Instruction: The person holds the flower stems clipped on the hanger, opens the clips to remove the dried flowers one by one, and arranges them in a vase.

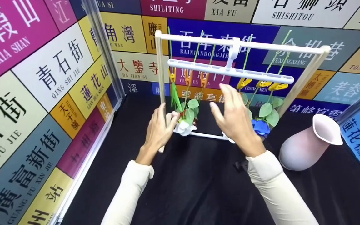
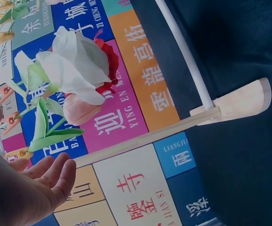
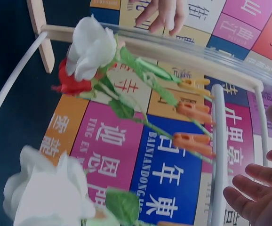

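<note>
A white hanger hangs by its hook from the top bar of a wooden rack. Orange clips on its left and yellow clips on its right hold artificial flowers heads-down. Among them are a white rose, a blue flower, a red rose and a pink tulip. My left hand is beside the rack's left post, fingers extended, near the white rose. My right hand is raised before the hanger's middle, fingers spread and holding nothing. Another white rose looms close in the right wrist view.
A pink-and-grey vase stands to the right on the black cloth. Panels with street names wall in the left and back. A small black object lies by my right wrist. The rack's low white rod crosses behind my hands.
</note>
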A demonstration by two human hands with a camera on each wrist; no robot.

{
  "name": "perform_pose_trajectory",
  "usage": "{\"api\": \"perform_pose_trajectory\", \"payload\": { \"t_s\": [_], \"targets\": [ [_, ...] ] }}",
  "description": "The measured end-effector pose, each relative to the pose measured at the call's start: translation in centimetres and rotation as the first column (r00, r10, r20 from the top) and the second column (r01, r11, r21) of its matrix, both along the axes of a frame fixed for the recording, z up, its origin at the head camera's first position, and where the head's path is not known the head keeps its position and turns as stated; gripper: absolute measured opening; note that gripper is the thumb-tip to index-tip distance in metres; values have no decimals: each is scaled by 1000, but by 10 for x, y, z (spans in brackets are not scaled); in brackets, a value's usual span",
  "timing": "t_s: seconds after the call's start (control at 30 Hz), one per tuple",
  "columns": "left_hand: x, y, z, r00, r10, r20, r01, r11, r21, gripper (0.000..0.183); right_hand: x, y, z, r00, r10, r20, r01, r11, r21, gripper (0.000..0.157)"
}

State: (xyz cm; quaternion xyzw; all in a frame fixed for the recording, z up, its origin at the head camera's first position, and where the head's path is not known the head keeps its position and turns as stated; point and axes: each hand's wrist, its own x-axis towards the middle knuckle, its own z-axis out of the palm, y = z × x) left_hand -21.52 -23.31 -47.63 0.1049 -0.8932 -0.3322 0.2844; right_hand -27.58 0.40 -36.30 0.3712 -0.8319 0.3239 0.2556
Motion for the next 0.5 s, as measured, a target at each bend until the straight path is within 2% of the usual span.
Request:
{"api": "perform_pose_trajectory", "payload": {
  "t_s": [0.3, 0.5],
  "targets": [
    [-17, 7, -6, 1000, 16, -21, -14, 995, 99, 68, 0, -28, -4, 999, 44, 7, -44, 999, 21, 57],
    [-28, 11, -12, 999, 48, -15, -46, 993, 105, 70, 1, -41, -8, 998, 57, 22, -57, 998, 34, 56]
  ]
}}
